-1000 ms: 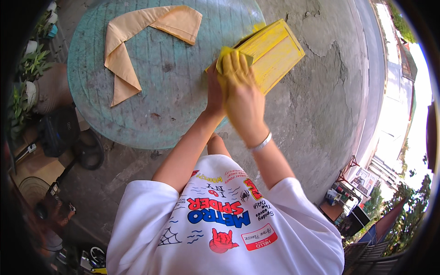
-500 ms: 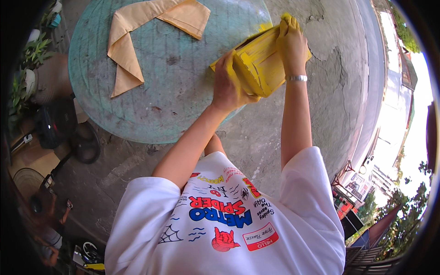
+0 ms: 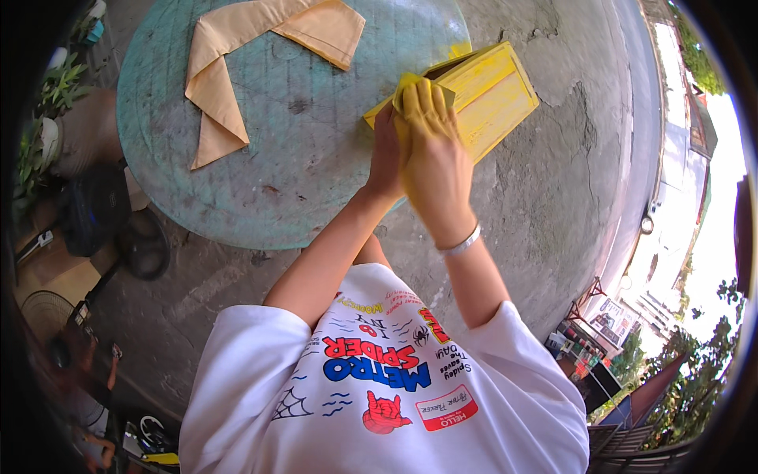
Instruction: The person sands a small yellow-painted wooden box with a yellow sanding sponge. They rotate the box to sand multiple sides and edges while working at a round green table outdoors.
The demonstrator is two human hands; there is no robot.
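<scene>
A yellow wooden box with a framed side and streaky paint is tilted over the right edge of the round teal table. My left hand is closed around its near left end, partly hidden behind the other hand. Across that end lies my right hand, fingers pressing a thin yellow-stained piece flat against the box. Whether this piece is sandpaper or cloth I cannot make out. Yellow smears mark the right hand, and a silver band circles its wrist.
A folded beige cloth lies bent on the table's left and far part. Cracked grey concrete spreads to the right. At the left stand a black chair-like object, a fan and potted plants.
My right hand has moved left and nearer, from the box's far right end to its left end, carrying the yellow-stained piece. My left hand stays on the box.
</scene>
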